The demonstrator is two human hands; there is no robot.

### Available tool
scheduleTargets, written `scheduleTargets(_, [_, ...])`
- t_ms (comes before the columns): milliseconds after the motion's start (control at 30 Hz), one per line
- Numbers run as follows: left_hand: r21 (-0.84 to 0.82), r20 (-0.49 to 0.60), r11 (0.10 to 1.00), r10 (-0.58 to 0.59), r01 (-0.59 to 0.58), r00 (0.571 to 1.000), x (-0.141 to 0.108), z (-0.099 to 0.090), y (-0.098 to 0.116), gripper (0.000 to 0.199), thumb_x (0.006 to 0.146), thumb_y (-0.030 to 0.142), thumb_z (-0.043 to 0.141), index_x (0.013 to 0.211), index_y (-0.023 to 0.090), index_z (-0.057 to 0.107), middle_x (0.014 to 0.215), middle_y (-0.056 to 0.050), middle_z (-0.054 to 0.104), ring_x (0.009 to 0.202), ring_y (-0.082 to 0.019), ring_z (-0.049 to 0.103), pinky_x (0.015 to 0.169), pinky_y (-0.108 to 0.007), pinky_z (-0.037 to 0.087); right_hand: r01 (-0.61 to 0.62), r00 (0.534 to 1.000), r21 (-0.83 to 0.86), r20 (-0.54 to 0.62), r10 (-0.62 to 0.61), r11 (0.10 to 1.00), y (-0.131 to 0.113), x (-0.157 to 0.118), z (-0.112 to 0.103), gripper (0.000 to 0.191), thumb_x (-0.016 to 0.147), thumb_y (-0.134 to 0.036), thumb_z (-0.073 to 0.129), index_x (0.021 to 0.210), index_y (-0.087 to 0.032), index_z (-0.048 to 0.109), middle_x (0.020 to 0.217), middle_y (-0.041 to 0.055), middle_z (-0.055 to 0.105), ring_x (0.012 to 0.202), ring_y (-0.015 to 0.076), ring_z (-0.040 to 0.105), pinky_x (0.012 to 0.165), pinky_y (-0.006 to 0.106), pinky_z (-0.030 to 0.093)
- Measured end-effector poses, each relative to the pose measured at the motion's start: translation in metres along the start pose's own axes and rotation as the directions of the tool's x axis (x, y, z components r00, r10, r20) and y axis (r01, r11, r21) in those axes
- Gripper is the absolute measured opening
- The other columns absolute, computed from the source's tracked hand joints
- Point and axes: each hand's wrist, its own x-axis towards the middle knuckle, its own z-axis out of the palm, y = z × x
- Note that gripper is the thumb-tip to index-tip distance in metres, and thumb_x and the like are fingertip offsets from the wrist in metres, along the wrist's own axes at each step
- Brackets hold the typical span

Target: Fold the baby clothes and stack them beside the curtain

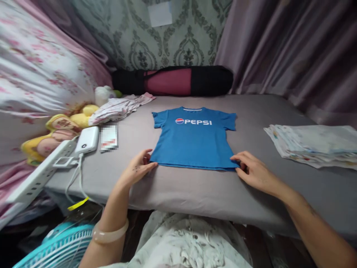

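A blue T-shirt (192,143) with a white PEPSI print lies flat, front up, on the grey sheet, its collar pointing away from me. My left hand (138,167) pinches the left corner of its hem between thumb and fingers. At the opposite hem corner, my right hand (251,169) has the cloth between thumb and fingertips in the same way. Both short sleeves are spread out to the sides. The hem edge shows two layers slightly apart.
Folded pale cloths (312,145) are stacked at the right. On the left are a white power bank (87,139), a power strip (41,171), yellow plush toys (60,130) and a crumpled garment (119,107). A black-and-maroon bag (167,82) lies at the back; a turquoise fan (61,249) stands below.
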Motion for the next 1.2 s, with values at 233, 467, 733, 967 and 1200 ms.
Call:
scheduleTargets(233, [-0.149,-0.029,0.988,0.031,-0.035,0.999,-0.004,0.007,0.001,0.056,0.076,0.034,0.061,0.129,0.019,0.048,0.085,0.001,0.051,0.062,-0.009,0.046,0.053,-0.021,0.037,-0.085,0.984,-0.223,-0.170,0.047,0.971,-0.003,0.004,0.017,0.025,0.086,-0.021,0.044,0.105,-0.021,0.059,0.104,0.0068,0.061,0.072,0.0167,0.060,0.071,0.033,0.047])
scheduleTargets(467, [-0.124,-0.047,0.988,0.088,-0.093,0.995,-0.005,0.007,0.003,0.055,0.073,0.028,0.061,0.127,0.019,0.054,0.089,0.000,0.054,0.066,-0.009,0.044,0.061,-0.022,0.040,-0.211,0.965,-0.338,-0.223,0.140,0.917,-0.012,0.010,0.023,0.018,0.090,-0.026,0.043,0.090,-0.021,0.060,0.090,0.0065,0.061,0.077,0.0218,0.061,0.066,0.032,0.042])
scheduleTargets(733, [0.037,-0.118,0.995,0.100,-0.096,0.988,0.001,0.015,0.002,0.050,0.076,0.041,0.057,0.121,0.018,0.058,0.075,0.002,0.050,0.063,-0.012,0.046,0.059,-0.023,0.040,-0.284,0.952,-0.348,-0.217,0.218,0.893,-0.026,0.004,0.018,0.010,0.085,-0.017,0.043,0.088,-0.021,0.052,0.087,0.0057,0.062,0.073,0.0198,0.058,0.062,0.030,0.037])
scheduleTargets(967, [0.497,-0.198,0.850,0.308,-0.176,0.931,0.014,0.013,0.002,0.041,0.078,0.025,0.045,0.116,0.019,0.060,0.079,-0.001,0.056,0.070,-0.017,0.054,0.068,-0.028,0.044,-0.380,0.920,-0.366,-0.243,0.306,0.850,-0.029,0.003,0.012,0.009,0.087,-0.022,0.043,0.082,-0.022,0.051,0.083,0.0054,0.060,0.068,0.0185,0.055,0.058,0.030,0.030])
scheduleTargets(1200, [0.717,-0.030,0.618,0.491,-0.324,0.871,0.012,-0.012,0.004,0.045,0.083,0.021,0.042,0.125,0.022,0.056,0.098,-0.007,0.056,0.081,-0.021,0.057,0.069,-0.030,0.045,-0.350,0.933,-0.337,-0.208,0.294,0.874,-0.029,-0.007,0.006,0.021,0.087,-0.018,0.045,0.107,-0.020,0.053,0.110,0.0101,0.059,0.083,0.0215,0.058,0.066,0.032,0.038])
